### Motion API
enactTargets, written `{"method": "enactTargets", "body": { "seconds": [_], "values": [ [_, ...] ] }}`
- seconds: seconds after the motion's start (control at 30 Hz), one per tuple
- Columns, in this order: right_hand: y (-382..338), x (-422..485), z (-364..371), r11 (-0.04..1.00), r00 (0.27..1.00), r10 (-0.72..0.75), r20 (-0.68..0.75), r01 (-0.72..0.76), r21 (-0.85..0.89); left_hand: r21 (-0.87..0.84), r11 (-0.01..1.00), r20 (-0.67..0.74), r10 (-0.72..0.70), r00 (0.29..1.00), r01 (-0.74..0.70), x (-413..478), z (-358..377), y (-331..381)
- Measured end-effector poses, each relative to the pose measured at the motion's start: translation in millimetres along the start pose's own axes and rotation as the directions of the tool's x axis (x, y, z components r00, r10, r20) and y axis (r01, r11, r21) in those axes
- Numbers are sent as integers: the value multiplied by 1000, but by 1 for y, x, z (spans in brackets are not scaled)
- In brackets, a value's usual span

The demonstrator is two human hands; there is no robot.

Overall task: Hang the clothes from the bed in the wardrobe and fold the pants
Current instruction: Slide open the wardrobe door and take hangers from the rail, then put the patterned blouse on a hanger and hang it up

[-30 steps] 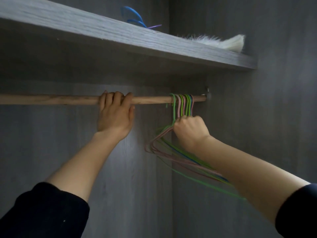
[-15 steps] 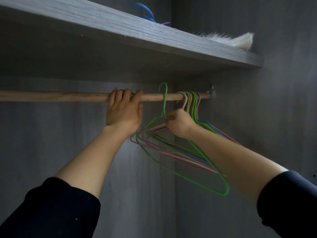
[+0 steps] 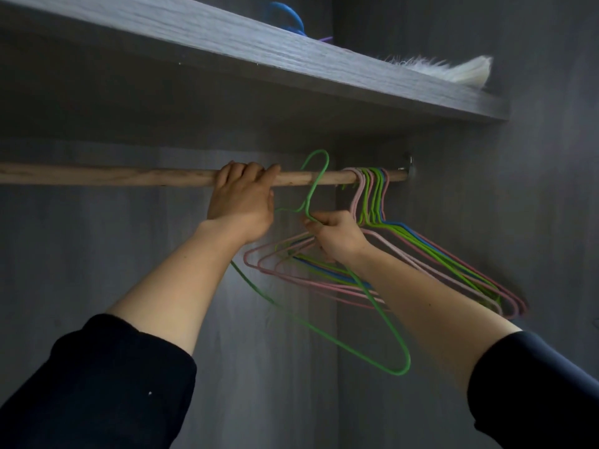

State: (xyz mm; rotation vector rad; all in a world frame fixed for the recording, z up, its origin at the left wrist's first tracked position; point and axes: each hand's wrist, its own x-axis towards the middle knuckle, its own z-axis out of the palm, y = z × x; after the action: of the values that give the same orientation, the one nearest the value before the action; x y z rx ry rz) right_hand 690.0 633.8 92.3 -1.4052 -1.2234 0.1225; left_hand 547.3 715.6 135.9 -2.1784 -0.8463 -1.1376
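Inside the grey wardrobe a wooden rail (image 3: 129, 177) runs across at head height. My left hand (image 3: 241, 202) grips the rail from below, fingers curled over it. My right hand (image 3: 337, 236) pinches the neck of a green wire hanger (image 3: 376, 348), whose hook is off the rail, in front of it. Several pink, green and blue hangers (image 3: 453, 264) still hang bunched at the rail's right end, just behind my right hand. No clothes or pants are in sight.
A grey shelf (image 3: 291, 56) sits above the rail, carrying a blue hanger (image 3: 285, 14) and a white furry item (image 3: 453, 71). The wardrobe's right side wall (image 3: 534, 222) stands close to the hanger bunch. The left stretch of rail is bare.
My right hand lifted one green hanger off the rail and drew it left and toward me, away from the bunch. The left hand stayed on the rail.
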Motion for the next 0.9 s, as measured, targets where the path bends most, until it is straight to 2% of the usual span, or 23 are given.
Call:
{"method": "enactTargets", "body": {
  "seconds": [0.3,0.43,0.5,0.6,0.73,0.9],
  "values": [
    [-8,-28,-31,982,982,-168,-85,159,-102,-40,999,32,-27,999,29,-2,3,4],
    [3,-70,-53,961,982,-185,-43,171,-216,-241,966,-68,-109,992,90,-36,15,32],
    [17,-94,-66,966,993,-115,-23,106,-236,-376,919,-53,-147,988,116,-67,28,56],
    [41,-137,-89,973,995,97,-4,-96,-208,-554,823,-1,-150,989,124,-114,45,97],
    [71,-205,-125,933,943,327,57,-313,-178,-716,682,99,-109,989,147,-174,48,162],
    [99,-303,-181,843,852,519,63,-499,-201,-836,527,189,14,982,154,-253,34,259]
  ]
}}
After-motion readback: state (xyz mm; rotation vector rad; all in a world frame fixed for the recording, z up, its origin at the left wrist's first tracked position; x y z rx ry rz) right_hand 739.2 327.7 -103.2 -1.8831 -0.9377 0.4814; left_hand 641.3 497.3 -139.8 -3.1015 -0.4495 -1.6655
